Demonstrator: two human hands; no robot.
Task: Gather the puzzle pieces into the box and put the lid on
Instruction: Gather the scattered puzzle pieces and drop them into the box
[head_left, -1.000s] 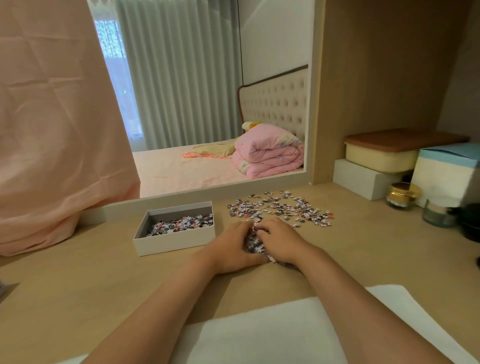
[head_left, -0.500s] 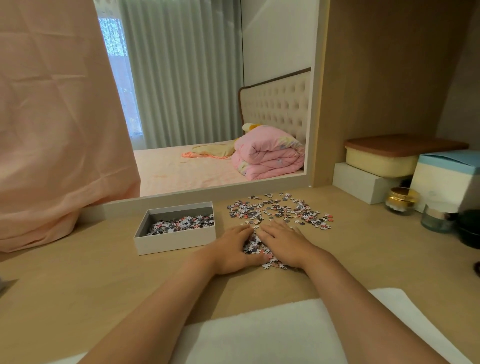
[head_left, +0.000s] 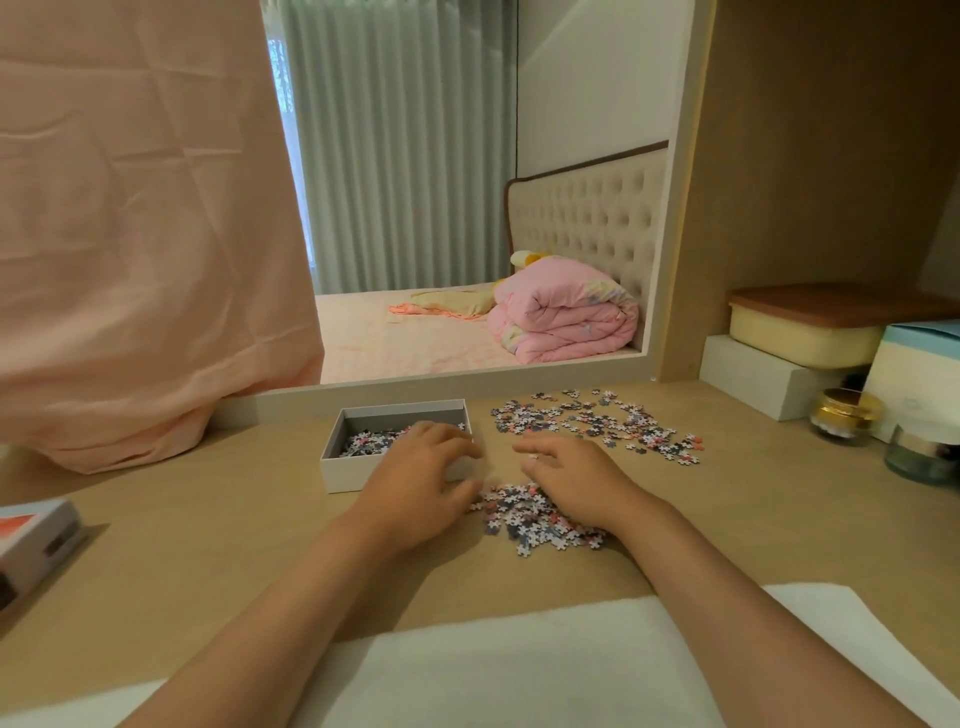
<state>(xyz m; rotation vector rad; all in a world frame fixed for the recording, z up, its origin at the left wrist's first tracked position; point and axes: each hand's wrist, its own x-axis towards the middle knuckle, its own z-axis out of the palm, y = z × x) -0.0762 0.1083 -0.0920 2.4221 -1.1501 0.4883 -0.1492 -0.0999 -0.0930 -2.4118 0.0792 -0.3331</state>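
**Puzzle going back in the box, lid waiting its turn**

We are working partway through the gathering step. Our left hand (head_left: 421, 483) is hovering over the near right corner of the box (head_left: 348, 475), its grip loosely curled and the palm hidden, so we cannot tell whether it is carrying pieces. Our right hand (head_left: 571, 478) is hanging just right of the box, grip relaxed and fingers spread, holding nothing we can see, above a heap of puzzle pieces (head_left: 535, 514) lying on the counter (head_left: 208, 545) near the box's front right corner. A thin layer of pieces (head_left: 363, 441) is lying inside the box, and a wider scatter (head_left: 597, 426) is spreading to its right, beyond the heap. What we are taking for the lid (head_left: 31, 540) is lying well to the left of the box. We are judging that the next move is calling for both hands to cup the heap and lift it over the box's right wall without spilling.
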